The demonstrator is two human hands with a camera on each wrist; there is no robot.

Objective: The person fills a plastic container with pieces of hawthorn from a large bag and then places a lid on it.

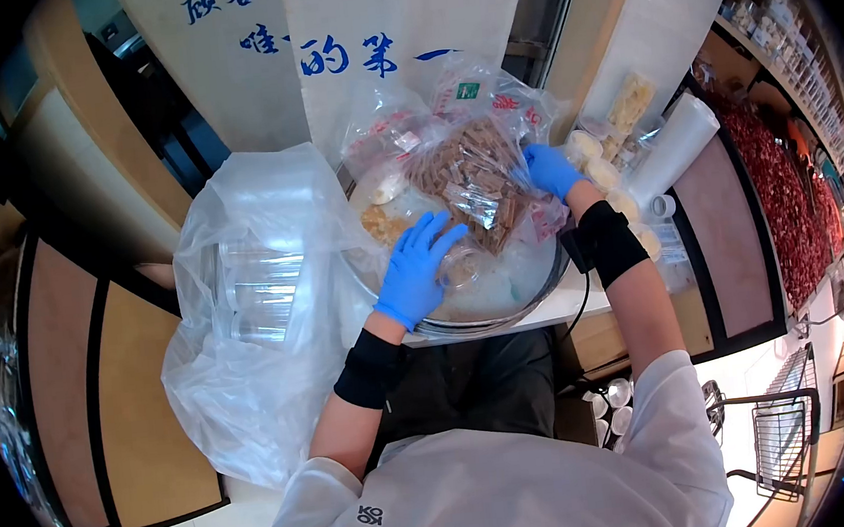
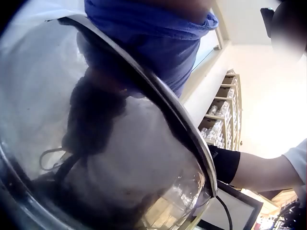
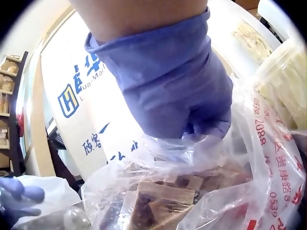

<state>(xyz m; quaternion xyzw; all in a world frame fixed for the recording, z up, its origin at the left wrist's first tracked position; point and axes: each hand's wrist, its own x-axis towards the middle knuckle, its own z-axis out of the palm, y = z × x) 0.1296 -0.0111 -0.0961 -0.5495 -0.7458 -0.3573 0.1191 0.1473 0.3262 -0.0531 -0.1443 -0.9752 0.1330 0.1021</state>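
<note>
My right hand [image 1: 552, 170], in a blue glove, grips the gathered edge of a clear plastic bag [image 3: 177, 148]. Flat brown pieces [image 1: 474, 174] fill the bag, which lies over a wide metal basin [image 1: 546, 298]. In the right wrist view, curled fingers bunch the film above the pieces [image 3: 163, 196]. My gloved left hand [image 1: 413, 269] is over the basin's near left side, fingers extended, beside a clear round container [image 1: 462, 266]. The left wrist view shows mostly the shiny basin rim [image 2: 158, 98] and the glove's cuff [image 2: 139, 28]; the left fingertips are hidden there.
Left of the basin, a large translucent bag [image 1: 273, 397] holds stacked clear containers [image 1: 264, 287]. On the right stand tubs of pale pieces [image 1: 588, 149] and a white roll [image 1: 673, 146]. A white panel with blue writing [image 1: 400, 14] rises behind.
</note>
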